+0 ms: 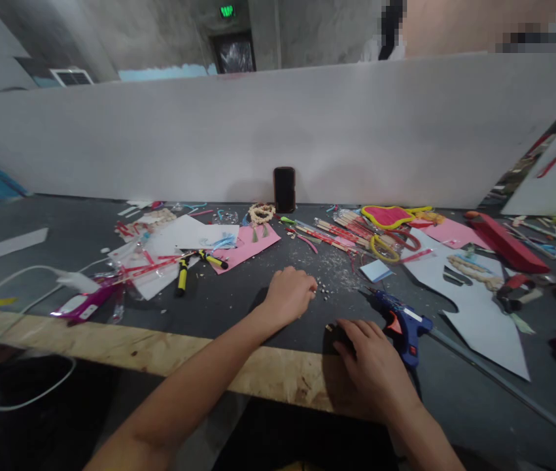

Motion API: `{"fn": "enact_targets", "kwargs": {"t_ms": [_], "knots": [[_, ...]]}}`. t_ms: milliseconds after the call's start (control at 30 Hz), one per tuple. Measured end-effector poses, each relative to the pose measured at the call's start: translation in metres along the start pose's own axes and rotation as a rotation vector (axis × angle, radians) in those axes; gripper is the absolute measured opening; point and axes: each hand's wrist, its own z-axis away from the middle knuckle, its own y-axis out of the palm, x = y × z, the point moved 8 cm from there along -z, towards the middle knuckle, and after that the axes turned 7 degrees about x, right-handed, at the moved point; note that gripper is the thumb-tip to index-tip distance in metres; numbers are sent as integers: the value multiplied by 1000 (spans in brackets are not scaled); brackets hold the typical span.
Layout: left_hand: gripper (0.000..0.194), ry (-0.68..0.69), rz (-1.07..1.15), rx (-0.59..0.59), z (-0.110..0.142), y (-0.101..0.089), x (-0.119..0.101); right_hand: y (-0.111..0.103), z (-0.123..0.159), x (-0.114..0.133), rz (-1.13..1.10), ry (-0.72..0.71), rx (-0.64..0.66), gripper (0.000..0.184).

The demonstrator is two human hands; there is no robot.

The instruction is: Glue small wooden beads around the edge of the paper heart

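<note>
Right hand (364, 347) bends over the grey table (231, 297), glue gun (405, 317) just right of it; left hand (289, 294) curls beside white bits (324, 289). Whether either pinches anything, I cannot tell. Beyond them: pale partition (184, 144), green sign (227, 11), lettering unreadable.

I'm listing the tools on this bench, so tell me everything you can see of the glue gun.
The glue gun has a blue, plastic-looking body with a pale label, an orange-red trigger and a red patch on its handle. It lies on the dark table, nozzle towards the far left, handle towards the near edge. A long grey rod extends from its rear. The right hand is close beside it; whether they touch is unclear.
</note>
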Motion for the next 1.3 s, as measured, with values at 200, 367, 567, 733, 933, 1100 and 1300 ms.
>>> {"fn": "enact_targets", "kwargs": {"t_ms": [200, 367, 567, 733, 933, 1100, 1300], "knots": [[11, 4, -80, 16, -22, 14, -9, -32, 25, -9, -33, 7, -197, 27], [12, 17, -82, 9, -28, 19, -16, -58, 55, -41, 53, 149, -310, 33], [11, 35, 30, -48, -18, 9, -17, -32, 68, -87, 87, 488, -61, 52], [11, 70, 237, -143, 12, -9, -24, -24, 55, -100, 39, 699, 249, 41], [9, 34, 554, -246, 47, -9, -26, -38, 41, -118, -57, 779, 271, 44], [10, -31, 989, -241, 63, 8, -22, -41, 66, -114, -770, 789, -110, 33], [11, -81, 1332, -242, 70, 27, -24, -2, 74, -65, -1668, 670, -98, 40]]}}
